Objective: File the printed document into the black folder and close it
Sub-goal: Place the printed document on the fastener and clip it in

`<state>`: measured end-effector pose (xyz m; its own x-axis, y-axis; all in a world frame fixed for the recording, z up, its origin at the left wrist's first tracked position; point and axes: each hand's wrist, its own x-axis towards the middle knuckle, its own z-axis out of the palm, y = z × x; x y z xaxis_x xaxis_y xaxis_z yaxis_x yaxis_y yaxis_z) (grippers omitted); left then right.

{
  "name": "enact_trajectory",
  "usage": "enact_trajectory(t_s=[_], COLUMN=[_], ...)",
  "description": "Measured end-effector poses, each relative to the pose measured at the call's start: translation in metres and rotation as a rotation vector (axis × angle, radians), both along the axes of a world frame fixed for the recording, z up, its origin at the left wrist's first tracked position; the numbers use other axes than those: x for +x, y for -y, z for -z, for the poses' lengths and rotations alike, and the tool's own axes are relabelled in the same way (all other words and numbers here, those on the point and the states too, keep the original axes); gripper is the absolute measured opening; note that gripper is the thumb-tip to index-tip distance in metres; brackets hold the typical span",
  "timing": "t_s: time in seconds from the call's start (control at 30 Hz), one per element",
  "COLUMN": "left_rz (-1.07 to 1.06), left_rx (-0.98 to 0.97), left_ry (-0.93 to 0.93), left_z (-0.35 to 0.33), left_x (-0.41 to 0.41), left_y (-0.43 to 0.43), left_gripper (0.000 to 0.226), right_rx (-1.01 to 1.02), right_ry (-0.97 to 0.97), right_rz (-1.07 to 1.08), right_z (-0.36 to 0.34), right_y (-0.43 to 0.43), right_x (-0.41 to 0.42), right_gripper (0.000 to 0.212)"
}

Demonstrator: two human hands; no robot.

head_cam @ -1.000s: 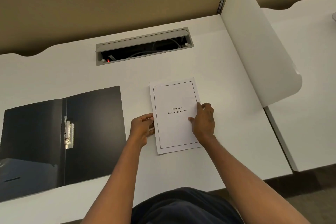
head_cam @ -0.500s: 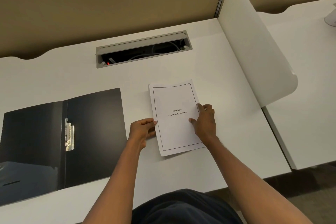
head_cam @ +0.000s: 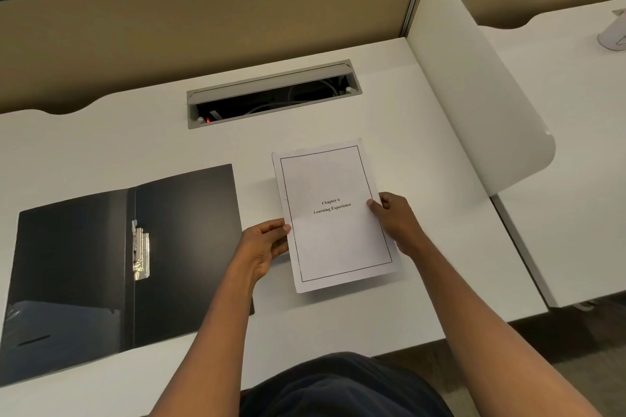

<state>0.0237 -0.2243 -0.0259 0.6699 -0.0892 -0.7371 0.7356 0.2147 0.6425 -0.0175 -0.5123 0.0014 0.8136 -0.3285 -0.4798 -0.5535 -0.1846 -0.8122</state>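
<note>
The printed document (head_cam: 333, 213), a white stack with a black border and the title "Chapter 6 Learning Experience", is held slightly above the white desk (head_cam: 389, 118). My left hand (head_cam: 264, 247) grips its left edge and my right hand (head_cam: 394, 222) grips its right edge. The black folder (head_cam: 189, 230) lies open and flat at the left, with a metal clip (head_cam: 140, 256) on its spine. The folder's right edge lies just left of my left hand.
A grey cable tray slot (head_cam: 271, 93) is cut into the desk behind the document. A white curved divider panel (head_cam: 474, 88) stands at the right, with a neighbouring desk (head_cam: 576, 162) beyond it. A tan partition wall (head_cam: 203, 20) runs along the back.
Both hands have shifted from pressing the document on the desk to gripping its side edges. The stack has lifted a little and casts a shadow on the desk.
</note>
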Motion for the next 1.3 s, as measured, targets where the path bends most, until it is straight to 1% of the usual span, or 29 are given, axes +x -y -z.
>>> enact_trajectory(t_s=[0.1,0.2,0.37,0.5,0.6,0.67,0.83,0.9,1.0,1.17,1.23,1.3], left_rz=[0.007,0.003,0.012,0.029,0.044,0.053,0.078,0.067,0.035,0.022,0.021,0.032], left_rx=[0.024,0.048,0.090,0.114,0.116,0.154,0.279,0.350,0.503,0.874,0.981,1.033], left_ry=[0.002,0.006,0.019,0.034,0.060,0.074,0.153,0.196,0.280,0.436,0.477,0.485], left_z=[-0.001,-0.002,-0.006,-0.014,-0.021,-0.025,-0.031,-0.032,-0.036,-0.045,-0.046,-0.046], left_x=[0.000,-0.001,-0.003,-0.004,-0.005,-0.004,-0.004,-0.004,-0.003,0.002,0.003,0.003], left_y=[-0.010,-0.023,-0.050,-0.077,-0.101,-0.119,-0.166,-0.185,-0.213,-0.254,-0.269,-0.284], left_gripper=[0.015,0.017,0.019,0.017,0.015,0.014,0.015,0.015,0.016,0.023,0.029,0.032], right_rx=[0.021,0.091,0.173,0.235,0.289,0.324,0.377,0.387,0.386,0.360,0.353,0.353], right_ry=[0.032,0.031,0.010,-0.025,-0.041,-0.048,-0.056,-0.067,-0.080,-0.085,-0.089,-0.091], right_rz=[-0.015,-0.016,0.038,0.049,0.036,0.029,0.005,-0.002,-0.035,-0.070,-0.076,-0.073], right_z=[-0.006,-0.006,0.000,0.004,0.005,0.005,0.005,0.006,0.007,0.011,0.012,0.014], right_y=[-0.006,-0.010,-0.028,-0.051,-0.071,-0.088,-0.135,-0.153,-0.177,-0.212,-0.222,-0.232], right_x=[-0.004,-0.007,-0.006,0.000,0.004,0.007,0.016,0.019,0.024,0.033,0.036,0.039], right_gripper=[0.032,0.019,0.018,0.020,0.028,0.033,0.030,0.031,0.026,0.012,0.013,0.016])
